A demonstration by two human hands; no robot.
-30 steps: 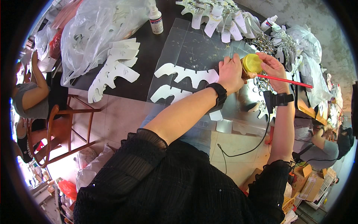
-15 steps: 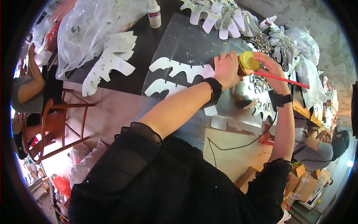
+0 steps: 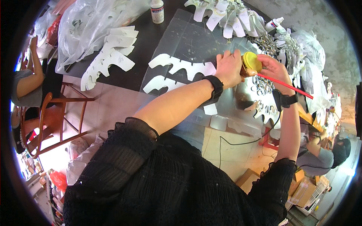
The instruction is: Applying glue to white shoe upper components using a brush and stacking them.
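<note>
My left hand (image 3: 228,68) is closed round the side of a small brownish jar (image 3: 247,71) with a yellow lid (image 3: 252,62). The jar is tilted, its lid toward my right hand (image 3: 273,71). Curled fingers of that hand meet the lid's right edge. A thin red stick (image 3: 288,86) runs from beside the jar across my right palm; its inner end is hidden. White scalloped cut-outs (image 3: 183,64) lie on the clear sheet (image 3: 188,32) left of my left hand. Metal rings (image 3: 263,89) lie on a white cut-out below my right hand.
A white bottle (image 3: 157,12) stands at the back; another bottle (image 3: 274,24) leans by piled cut-outs (image 3: 230,19). Stacked cut-outs (image 3: 113,52) and a clear plastic bag (image 3: 88,32) lie left. People sit at both sides, near a wooden chair (image 3: 49,120). A cable (image 3: 241,144) hangs below.
My hands keep nearly the same hold on the jar and lid. The red stick's outer end has dipped slightly. The surrounding view has shifted a little.
</note>
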